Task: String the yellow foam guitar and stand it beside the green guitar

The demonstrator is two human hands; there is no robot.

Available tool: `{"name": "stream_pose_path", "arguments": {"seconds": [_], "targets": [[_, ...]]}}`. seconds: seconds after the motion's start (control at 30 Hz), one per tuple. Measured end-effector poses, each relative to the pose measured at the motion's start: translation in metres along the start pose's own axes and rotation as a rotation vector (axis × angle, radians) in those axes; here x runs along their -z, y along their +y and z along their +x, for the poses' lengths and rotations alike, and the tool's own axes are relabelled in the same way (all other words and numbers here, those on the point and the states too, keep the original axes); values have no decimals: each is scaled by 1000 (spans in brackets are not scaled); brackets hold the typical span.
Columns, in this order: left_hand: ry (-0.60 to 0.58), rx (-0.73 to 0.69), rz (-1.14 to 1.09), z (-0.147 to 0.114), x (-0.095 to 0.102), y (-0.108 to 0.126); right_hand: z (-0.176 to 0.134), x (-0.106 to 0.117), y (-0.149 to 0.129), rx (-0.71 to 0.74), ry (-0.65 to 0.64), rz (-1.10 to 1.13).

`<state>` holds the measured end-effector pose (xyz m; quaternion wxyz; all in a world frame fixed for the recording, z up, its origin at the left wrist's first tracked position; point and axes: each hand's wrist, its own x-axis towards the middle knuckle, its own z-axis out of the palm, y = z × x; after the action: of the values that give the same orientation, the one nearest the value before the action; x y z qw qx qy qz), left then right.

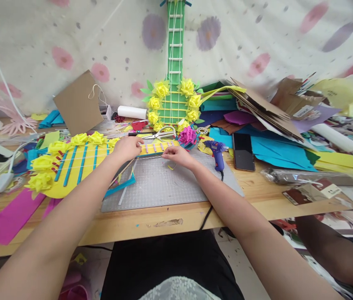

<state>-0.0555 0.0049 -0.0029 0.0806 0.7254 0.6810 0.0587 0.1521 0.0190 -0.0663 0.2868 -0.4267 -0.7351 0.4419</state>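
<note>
Table [126, 227] is spreading under and around both grips; yellow paper guitar [89, 160] is lying across it, the body sitting left of the left grip [129, 148], the neck running rightward beneath the left grip and just beyond the right grip [178, 155]; green paper guitar [172, 110] is standing upright ahead of both grips, yellow flowers ringing its body; gray cutting mat [170, 183] is lying below the right grip and extending toward the wearer; brown cardboard [78, 102] is leaning ahead and left of the left grip.

Left grip is resting on the yellow neck with fingers curling downward; whether it is pinching anything, cannot tell; right grip is closing thumb against fingertips on a thin white string [151, 157], which is stretching leftward toward the left grip along the neck's near edge.

Blue glue gun [218, 156] is lying right of the right grip; black phone [243, 152] is lying farther right, beyond the glue gun; scissors [164, 133] are lying ahead of and between the grips, past the neck; magenta paper rose [187, 135] is sitting just ahead of the right grip.
</note>
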Motion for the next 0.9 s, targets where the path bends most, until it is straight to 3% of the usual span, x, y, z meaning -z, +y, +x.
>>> {"name": "stream_pose_path", "arguments": {"seconds": [0.23,0.43,0.63,0.77,0.9], "targets": [[103,-149,43,-4,-1,-12,4,5,7,-19,52,-58],[126,-77,23,-6,2,-29,8,4,6,-67,216,-67],[129,-45,92,-9,-3,-29,6,1,2,-110,195,-219],[196,47,117,-22,22,-43,3,-3,0,-117,181,-345],[203,305,175,-45,70,-107,2,-8,-3,-137,219,-438]]}}
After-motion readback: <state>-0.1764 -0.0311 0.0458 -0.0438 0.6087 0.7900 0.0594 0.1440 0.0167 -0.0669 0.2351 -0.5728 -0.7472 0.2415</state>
